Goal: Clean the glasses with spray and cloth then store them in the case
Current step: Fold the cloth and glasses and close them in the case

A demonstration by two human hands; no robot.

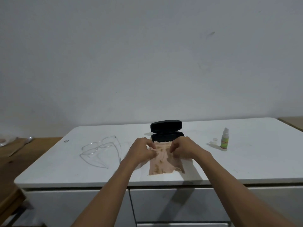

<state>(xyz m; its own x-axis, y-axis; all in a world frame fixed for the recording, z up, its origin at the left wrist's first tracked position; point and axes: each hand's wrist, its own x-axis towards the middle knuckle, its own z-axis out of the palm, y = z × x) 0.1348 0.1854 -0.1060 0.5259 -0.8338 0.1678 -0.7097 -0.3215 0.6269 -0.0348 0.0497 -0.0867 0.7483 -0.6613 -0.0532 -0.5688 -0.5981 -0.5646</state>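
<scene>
From the head view, both hands are on a pink cloth (159,161) that lies flat on the white surface (246,161). The left hand (142,149) pinches the cloth near its top left edge. The right hand (183,148) pinches it near its top right edge. So each grip is closed on the cloth.

The glasses (101,149) have a clear frame. They lie on the surface to the left of the hands, well apart from them, with both arms unfolded. Nobody is touching them.

The black glasses case (166,131) sits just behind the cloth with its lid standing open. It looks empty, but I cannot see all the way inside.

The small spray bottle (224,140) stands upright far to the right. A little clear cap (215,139) sits just beside it, so the bottle seems ready to spray.

I think the task is near the start. The cloth is being picked up or spread out. I cannot tell if the glasses have been sprayed yet. Wiping them, folding the arms, putting them in the case and shutting the lid all seem left to do.

Nothing sits between the hands and the glasses. A small dark thing (66,141) lies near the far left corner, out of the way.
</scene>
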